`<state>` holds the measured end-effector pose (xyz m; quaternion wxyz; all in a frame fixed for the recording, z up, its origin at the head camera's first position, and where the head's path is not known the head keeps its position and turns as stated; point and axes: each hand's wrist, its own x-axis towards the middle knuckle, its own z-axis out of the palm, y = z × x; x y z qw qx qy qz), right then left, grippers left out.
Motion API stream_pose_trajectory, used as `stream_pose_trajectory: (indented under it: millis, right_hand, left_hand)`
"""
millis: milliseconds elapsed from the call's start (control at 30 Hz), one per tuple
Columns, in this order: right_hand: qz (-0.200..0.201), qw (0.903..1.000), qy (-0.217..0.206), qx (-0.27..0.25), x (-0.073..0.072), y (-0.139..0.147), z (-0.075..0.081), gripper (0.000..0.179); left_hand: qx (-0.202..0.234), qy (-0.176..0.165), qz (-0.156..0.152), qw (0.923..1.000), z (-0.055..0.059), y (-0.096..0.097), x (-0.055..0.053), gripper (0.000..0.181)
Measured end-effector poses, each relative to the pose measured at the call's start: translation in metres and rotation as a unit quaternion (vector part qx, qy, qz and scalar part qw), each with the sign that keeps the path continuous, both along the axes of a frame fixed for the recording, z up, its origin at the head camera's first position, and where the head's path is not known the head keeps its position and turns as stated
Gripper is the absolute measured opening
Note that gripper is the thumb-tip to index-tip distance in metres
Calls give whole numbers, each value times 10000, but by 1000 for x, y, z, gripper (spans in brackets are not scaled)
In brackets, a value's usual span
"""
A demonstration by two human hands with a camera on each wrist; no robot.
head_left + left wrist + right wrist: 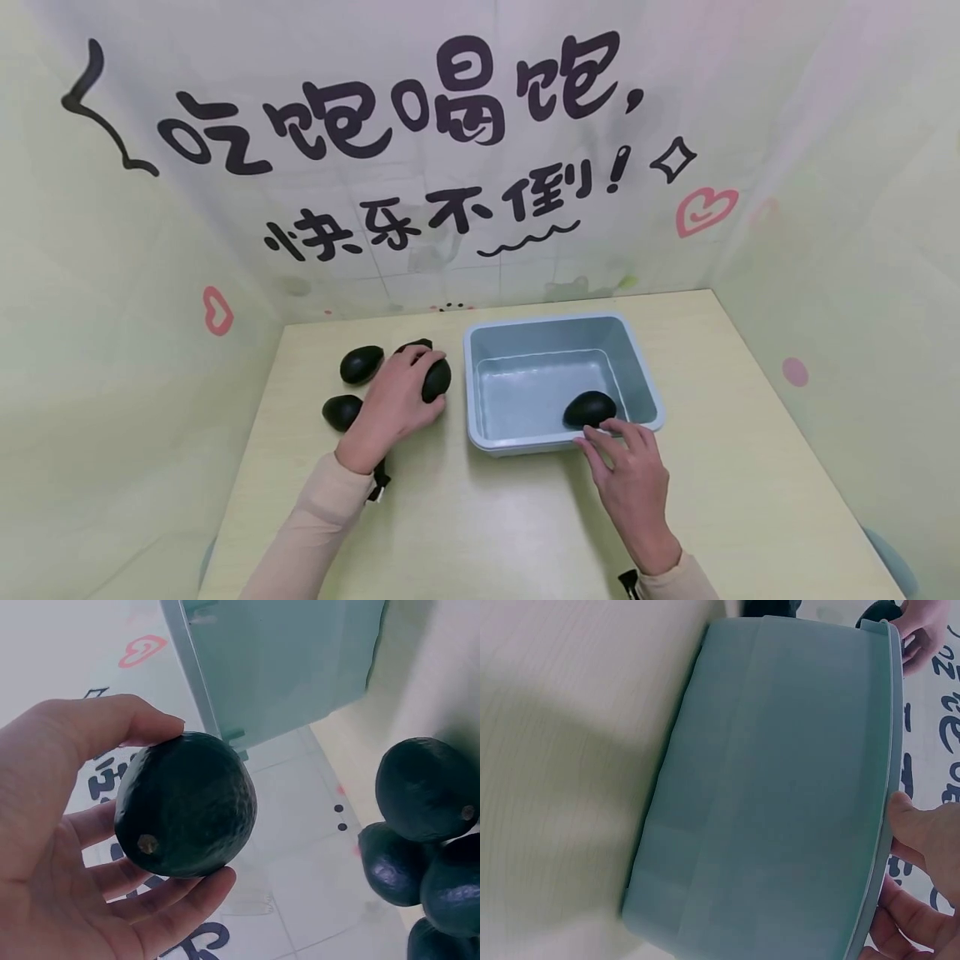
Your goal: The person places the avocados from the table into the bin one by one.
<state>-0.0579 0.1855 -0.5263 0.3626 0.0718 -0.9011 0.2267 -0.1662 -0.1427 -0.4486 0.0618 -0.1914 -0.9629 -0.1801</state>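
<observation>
My left hand (395, 400) grips a dark avocado (437, 381), fingers and thumb around its sides. In the left wrist view that avocado (187, 806) is held up off the table, stem scar showing. A grey-blue plastic bin (517, 400) stands just to the right of this hand. My right hand (633, 479) pinches the bin's near rim; in the right wrist view the thumb (902, 814) lies on the rim's outer side. One avocado (590, 408) lies inside the bin at the near right, close to the right fingertips.
Several avocados lie left of the bin, among them one at the back (362, 364) and one nearer (342, 412); the left hand partly covers others. A printed cloth (420, 200) with dark lettering encloses the pale wooden table (480, 525) behind and at both sides.
</observation>
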Motion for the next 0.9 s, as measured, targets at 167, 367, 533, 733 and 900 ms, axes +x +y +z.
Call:
stream_pose_trajectory:
  millis: [167, 367, 533, 733, 900]
  right_hand:
    - [27, 10000, 25, -1, 0, 0, -1, 27]
    - [24, 10000, 0, -14, -1, -1, -2, 26]
    - [25, 10000, 36, -6, -1, -1, -1, 27]
    - [12, 10000, 59, -31, 0, 0, -1, 28]
    - [-16, 10000, 34, -38, 0, 0, -1, 27]
  left_hand:
    - [-21, -43, -26, 10000, 6, 3, -1, 57]
    - [-74, -149, 0, 9999, 9, 4, -1, 57]
    - [-65, -161, -24, 9998, 12, 7, -1, 57]
    - [-132, -27, -152, 9998, 16, 11, -1, 57]
    - [-227, -26, -209, 9995, 19, 15, 0, 57]
